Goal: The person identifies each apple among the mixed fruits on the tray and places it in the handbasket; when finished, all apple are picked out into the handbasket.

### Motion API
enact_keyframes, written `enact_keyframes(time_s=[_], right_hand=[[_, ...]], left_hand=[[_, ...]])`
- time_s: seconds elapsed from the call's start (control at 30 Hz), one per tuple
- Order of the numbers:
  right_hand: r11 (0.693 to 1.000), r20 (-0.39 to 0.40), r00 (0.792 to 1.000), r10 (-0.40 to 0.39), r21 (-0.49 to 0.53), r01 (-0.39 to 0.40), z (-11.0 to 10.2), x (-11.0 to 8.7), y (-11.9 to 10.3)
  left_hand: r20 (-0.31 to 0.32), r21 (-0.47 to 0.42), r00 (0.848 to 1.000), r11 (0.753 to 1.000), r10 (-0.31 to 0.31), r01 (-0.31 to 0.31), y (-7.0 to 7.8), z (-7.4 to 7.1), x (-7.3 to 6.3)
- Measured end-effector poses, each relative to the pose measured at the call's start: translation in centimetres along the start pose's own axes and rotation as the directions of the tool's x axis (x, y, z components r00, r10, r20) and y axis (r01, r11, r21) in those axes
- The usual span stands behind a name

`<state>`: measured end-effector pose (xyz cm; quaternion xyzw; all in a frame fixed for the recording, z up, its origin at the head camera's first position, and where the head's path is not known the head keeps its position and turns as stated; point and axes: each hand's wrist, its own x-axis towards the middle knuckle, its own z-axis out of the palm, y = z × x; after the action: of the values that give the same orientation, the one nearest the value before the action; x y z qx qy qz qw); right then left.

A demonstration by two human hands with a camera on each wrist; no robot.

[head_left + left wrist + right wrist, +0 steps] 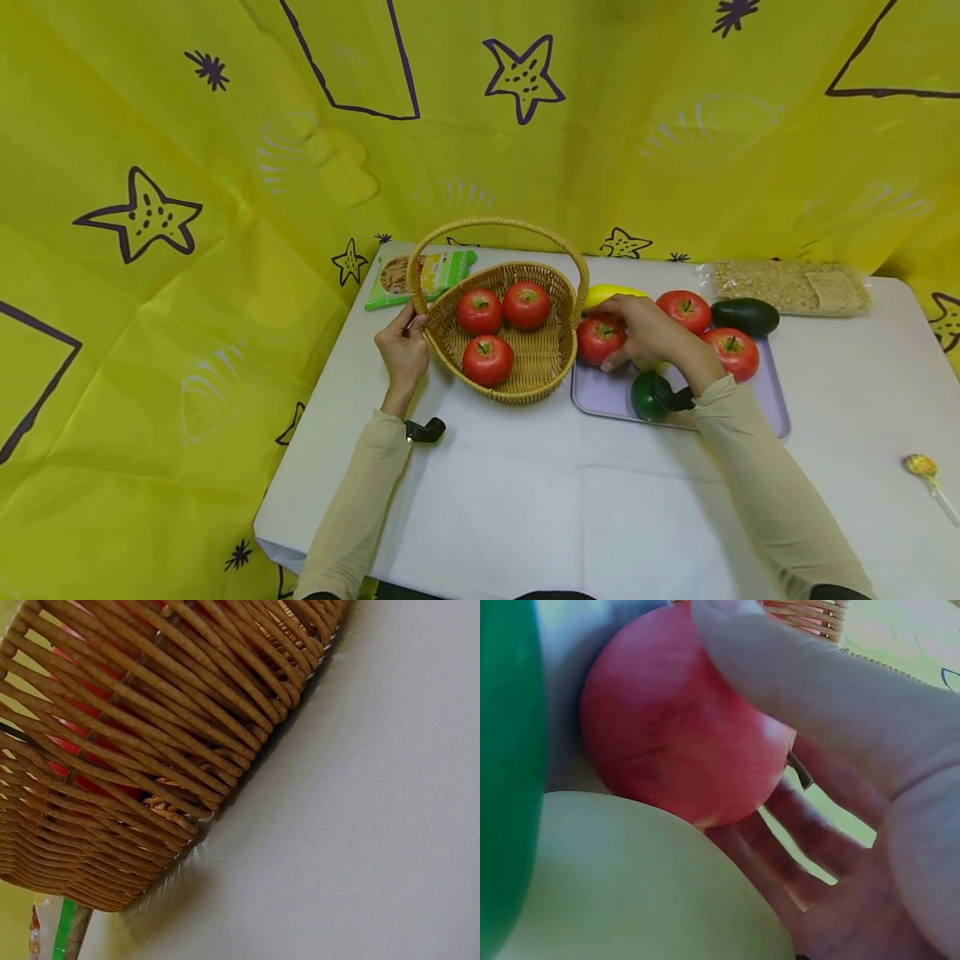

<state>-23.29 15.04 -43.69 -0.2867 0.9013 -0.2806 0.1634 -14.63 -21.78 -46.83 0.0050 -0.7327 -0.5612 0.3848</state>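
Observation:
My left hand [405,354] grips the left side of the wicker basket [536,362], where the tall handle joins the rim. Three red apples lie inside the basket. The basket's woven side [172,697] fills much of the left wrist view. Over the lilac tray [603,402], my right hand [651,329] holds another red apple [597,340] beside the basket's right rim. The right wrist view shows the thumb and fingers around this apple [675,727]. Against it lies a pale, smooth fruit [645,877], mostly hidden by the hand in the head view.
A dark green round item [648,396], a yellow item [611,293], a dark oval fruit [745,317] and two more apples [731,354] sit on or at the tray. Behind are a green packet [397,279] and a bag of grains [787,287]. A lollipop [922,468] lies far right.

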Motion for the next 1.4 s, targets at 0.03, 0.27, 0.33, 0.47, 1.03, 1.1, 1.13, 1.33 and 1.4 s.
enact_keyframes(time_s=[0.03, 0.27, 0.33, 0.47, 1.03, 1.1, 1.13, 1.33, 1.4], right_hand=[[1.0, 0.002, 1.0, 0.003, -0.004, -0.003, 0.0, 0.0, 0.0], [1.0, -0.011, 1.0, -0.009, -0.018, 0.009, 0.0, 0.1, -0.1], [1.0, -0.028, 1.0, -0.012, -0.011, 0.012, 0.0, 0.1, -0.1], [1.0, -0.068, 0.998, -0.002, 0.021, 0.003, -0.2, -0.2, 0.0], [0.976, -0.304, 0.952, 0.021, 0.215, 0.047, -1.3, -2.4, 0.2], [0.965, -0.301, 0.953, 0.039, 0.258, 0.042, -1.5, -2.6, 0.0], [0.963, -0.302, 0.952, 0.039, 0.266, 0.045, -1.6, -2.6, 0.0], [0.932, -0.329, 0.944, 0.011, 0.345, 0.11, -2.1, -3.2, -0.4], [0.916, -0.336, 0.942, 0.005, 0.381, 0.13, -2.2, -3.4, -0.5]], left_hand=[[-0.001, -0.003, 1.0, 1.0, 0.0, 0.0, 0.0, 0.0, 0.0], [-0.006, -0.004, 1.0, 1.0, -0.01, 0.01, 0.0, 0.0, 0.1], [-0.005, -0.006, 1.0, 1.0, -0.013, 0.013, -0.3, 0.0, 0.1], [-0.013, 0.006, 1.0, 1.0, -0.011, 0.011, -2.0, 0.1, 0.0], [-0.005, 0.025, 0.999, 0.999, 0.033, -0.033, -2.6, 0.0, -0.1], [-0.002, 0.02, 1.0, 0.999, 0.025, -0.025, -3.1, -0.1, -0.2], [0.002, 0.014, 1.0, 1.0, 0.02, -0.02, -3.3, -0.2, -0.2], [0.015, 0.009, 1.0, 1.0, 0.023, -0.023, 0.0, -0.2, -0.1], [0.012, 0.013, 0.999, 0.999, 0.03, -0.031, 0.5, -0.2, -0.1]])
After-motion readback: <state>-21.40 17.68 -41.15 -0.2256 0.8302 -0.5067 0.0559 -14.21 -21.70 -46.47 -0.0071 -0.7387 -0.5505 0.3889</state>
